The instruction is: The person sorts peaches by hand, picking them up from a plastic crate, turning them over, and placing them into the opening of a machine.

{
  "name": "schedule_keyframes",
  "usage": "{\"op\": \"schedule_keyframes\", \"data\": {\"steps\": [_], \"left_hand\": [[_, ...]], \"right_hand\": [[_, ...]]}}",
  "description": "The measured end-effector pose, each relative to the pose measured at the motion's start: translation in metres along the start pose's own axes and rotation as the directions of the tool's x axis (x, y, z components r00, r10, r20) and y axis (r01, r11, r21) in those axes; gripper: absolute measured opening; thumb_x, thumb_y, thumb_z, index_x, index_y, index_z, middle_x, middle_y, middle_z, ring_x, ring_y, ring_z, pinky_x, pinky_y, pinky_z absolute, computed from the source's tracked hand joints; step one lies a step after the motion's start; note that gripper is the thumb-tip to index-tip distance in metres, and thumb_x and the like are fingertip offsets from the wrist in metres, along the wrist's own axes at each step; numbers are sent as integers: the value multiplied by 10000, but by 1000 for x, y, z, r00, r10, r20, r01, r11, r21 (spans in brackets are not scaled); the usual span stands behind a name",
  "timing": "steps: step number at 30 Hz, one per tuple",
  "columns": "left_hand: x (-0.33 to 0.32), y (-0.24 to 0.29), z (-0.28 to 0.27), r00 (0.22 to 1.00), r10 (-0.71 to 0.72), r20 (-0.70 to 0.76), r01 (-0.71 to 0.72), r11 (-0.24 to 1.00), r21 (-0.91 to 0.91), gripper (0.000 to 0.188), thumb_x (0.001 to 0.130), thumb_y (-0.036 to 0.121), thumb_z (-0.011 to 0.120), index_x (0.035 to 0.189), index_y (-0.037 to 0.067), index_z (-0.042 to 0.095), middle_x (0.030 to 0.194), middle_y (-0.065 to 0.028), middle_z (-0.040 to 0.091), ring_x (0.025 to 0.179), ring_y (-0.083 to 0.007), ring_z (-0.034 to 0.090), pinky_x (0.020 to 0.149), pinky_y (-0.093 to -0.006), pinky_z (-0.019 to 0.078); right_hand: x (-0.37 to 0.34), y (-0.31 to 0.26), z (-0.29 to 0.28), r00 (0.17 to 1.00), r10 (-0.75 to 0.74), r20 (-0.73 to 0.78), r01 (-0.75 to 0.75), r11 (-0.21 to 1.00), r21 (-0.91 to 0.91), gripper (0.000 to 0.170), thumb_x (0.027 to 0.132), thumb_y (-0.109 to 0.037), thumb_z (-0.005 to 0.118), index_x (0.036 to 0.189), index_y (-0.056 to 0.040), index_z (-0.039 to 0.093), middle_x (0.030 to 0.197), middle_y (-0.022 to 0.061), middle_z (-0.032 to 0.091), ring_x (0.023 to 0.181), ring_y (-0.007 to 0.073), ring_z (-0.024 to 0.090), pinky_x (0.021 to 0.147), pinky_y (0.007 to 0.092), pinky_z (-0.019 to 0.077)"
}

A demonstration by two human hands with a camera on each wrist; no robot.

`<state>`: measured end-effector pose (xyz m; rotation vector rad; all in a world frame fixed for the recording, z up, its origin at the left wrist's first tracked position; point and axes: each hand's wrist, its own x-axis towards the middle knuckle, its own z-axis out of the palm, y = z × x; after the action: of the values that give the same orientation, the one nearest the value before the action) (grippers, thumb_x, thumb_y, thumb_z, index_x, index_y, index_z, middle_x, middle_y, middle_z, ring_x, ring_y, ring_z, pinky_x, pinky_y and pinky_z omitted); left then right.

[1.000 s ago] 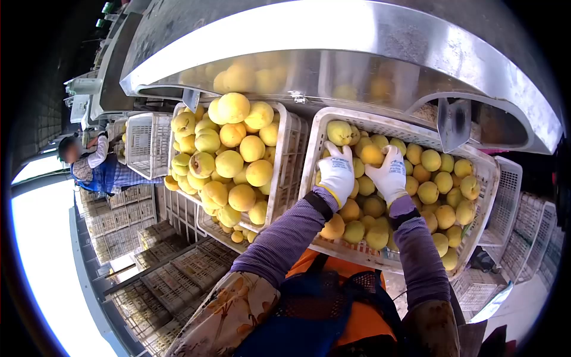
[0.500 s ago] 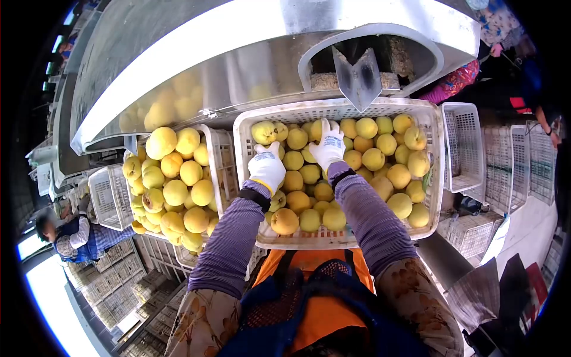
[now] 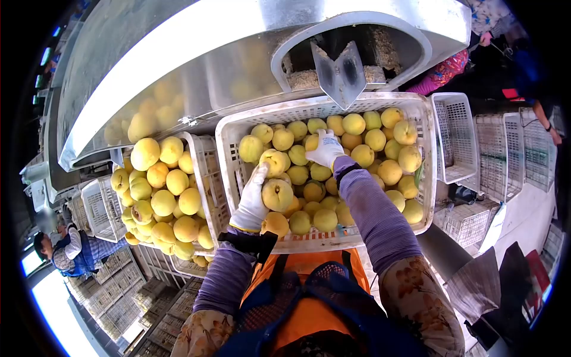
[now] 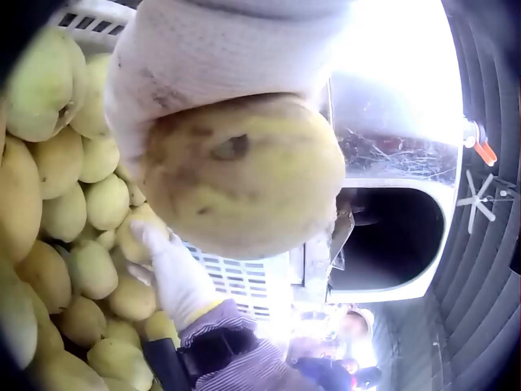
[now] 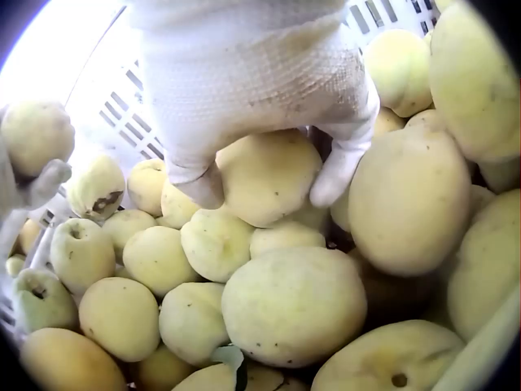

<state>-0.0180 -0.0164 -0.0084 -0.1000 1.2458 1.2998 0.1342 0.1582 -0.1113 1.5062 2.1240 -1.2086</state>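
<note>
My gloved left hand point(image 3: 253, 199) is at the left side of a white plastic crate point(image 3: 425, 160) filled with yellow peaches point(image 3: 389, 171). It grips a yellow peach point(image 4: 244, 191), raised above the others, with brown bruising and a dark spot on its skin. My gloved right hand point(image 3: 326, 149) reaches down into the middle of the same crate. Its thumb and fingers curl round the sides of another peach point(image 5: 269, 175) among the fruit.
Left of the crate stands another crate point(image 3: 208, 172), heaped with peaches. Behind both runs a metal machine point(image 3: 238, 71) with a V-shaped chute point(image 3: 340, 77) overhanging the rim. Empty-looking crates point(image 3: 455, 137) stand at the right. A person point(image 3: 77, 250) is at the far left, others at the upper right.
The head view has swung right. My left hand has lifted a peach from the crate's back left corner and brought it nearer my body. My right hand stays in the crate, now gripping a peach.
</note>
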Motion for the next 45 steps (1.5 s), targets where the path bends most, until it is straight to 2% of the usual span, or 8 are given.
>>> {"op": "schedule_keyframes", "data": {"steps": [9,17,29,30,35,38,41,45], "left_hand": [[-26,21,62,982,-18,190,48,987,-152,592,989,475,587,1386,40,520,1269,-136,628,1122,-265,642,973,-385,544],[-59,83,140,901,166,401,-129,985,-117,695,990,623,495,1372,43,527,1223,-106,647,1029,-201,651,918,-339,549],[-40,84,115,877,67,476,-77,997,0,780,989,712,360,1303,22,541,1024,-125,655,804,-212,635,734,-332,545],[-38,85,114,861,66,505,-87,996,19,787,993,714,338,1304,20,541,1025,-128,657,802,-215,636,725,-326,541],[-30,94,114,753,16,658,-56,998,40,818,987,727,340,1358,20,513,1121,-127,658,919,-227,650,809,-346,547],[-51,98,129,842,-91,532,62,995,72,781,1015,666,368,1461,30,438,1357,-143,585,1236,-232,580,1068,-366,469],[-33,84,122,812,49,581,-194,962,190,650,1082,513,354,1483,3,405,1425,-159,541,1317,-249,528,1137,-357,396],[-34,84,104,626,361,692,-773,404,489,565,1083,380,394,1473,-30,397,1434,-198,527,1316,-284,527,1135,-369,386]], "right_hand": [[-135,-43,-74,895,-237,-377,427,702,571,948,762,-334,826,1469,38,316,1394,274,425,1318,373,438,1128,418,365],[-178,-101,-177,323,-355,-877,621,779,-87,746,707,-282,811,1315,4,488,1232,216,559,1112,400,539,1012,495,417],[-43,-108,-184,355,-250,-901,293,945,-147,711,777,-404,767,1209,96,502,1222,312,560,1226,463,492,1101,551,328],[-52,-115,-201,649,-150,-746,233,972,7,647,794,-412,757,1124,105,551,1198,318,562,1155,435,531,1005,538,398],[-146,-110,-194,479,-414,-774,783,599,164,1024,771,-531,795,1464,90,367,1453,291,440,1384,387,427,1151,458,330],[-181,-96,-150,630,-507,-588,754,581,306,997,711,-288,856,1501,37,342,1546,286,347,1485,361,309,1198,434,273],[-186,-98,-139,575,-483,-660,753,629,196,850,711,-117,834,1444,6,422,1487,289,423,1455,415,355,1170,449,328],[-185,-106,-144,451,-479,-753,783,617,77,780,745,-136,809,1407,24,430,1421,271,488,1400,456,415,1153,478,357]]}}
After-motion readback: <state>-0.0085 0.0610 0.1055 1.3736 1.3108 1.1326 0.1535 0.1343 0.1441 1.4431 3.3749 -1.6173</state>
